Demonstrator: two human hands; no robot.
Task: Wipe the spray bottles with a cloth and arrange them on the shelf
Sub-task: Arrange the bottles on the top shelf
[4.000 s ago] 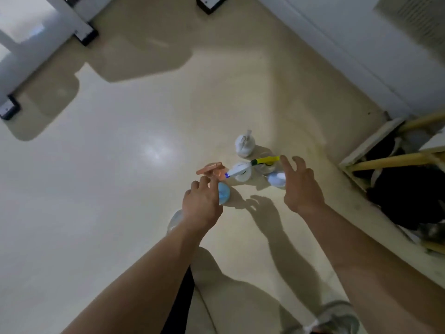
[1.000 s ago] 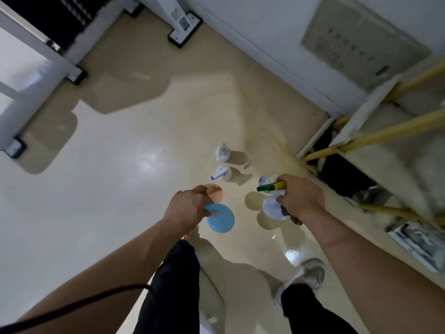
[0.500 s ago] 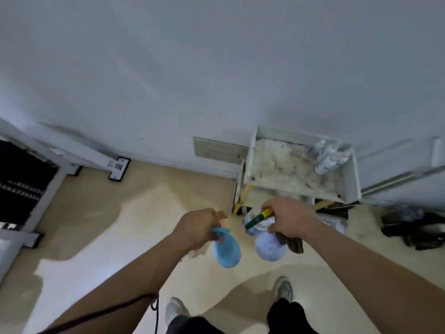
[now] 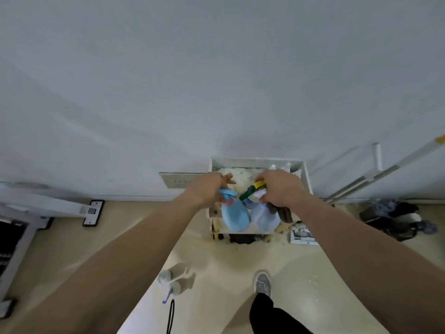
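My left hand (image 4: 206, 189) grips the neck of a blue spray bottle (image 4: 234, 216), and an orange nozzle tip shows past its fingers. My right hand (image 4: 280, 188) grips a pale translucent spray bottle (image 4: 263, 218) with a green and yellow trigger (image 4: 251, 190), along with a dark object beside it. Both bottles hang over the front of the white shelf (image 4: 304, 172), whose top tray is lined with whitish material. Small white bottles (image 4: 285, 166) stand at the tray's back right corner. No cloth is visible.
Two white spray bottles (image 4: 172, 283) stand on the beige floor behind my left arm. A white wall fills the upper view. Dark clutter (image 4: 395, 219) lies at the right, a white frame foot (image 4: 92, 212) at the left. My shoe (image 4: 262, 283) is below the shelf.
I stood up from the floor holding both bottles. My hands have carried them forward and up, from in front of the shelf to over its top tray.
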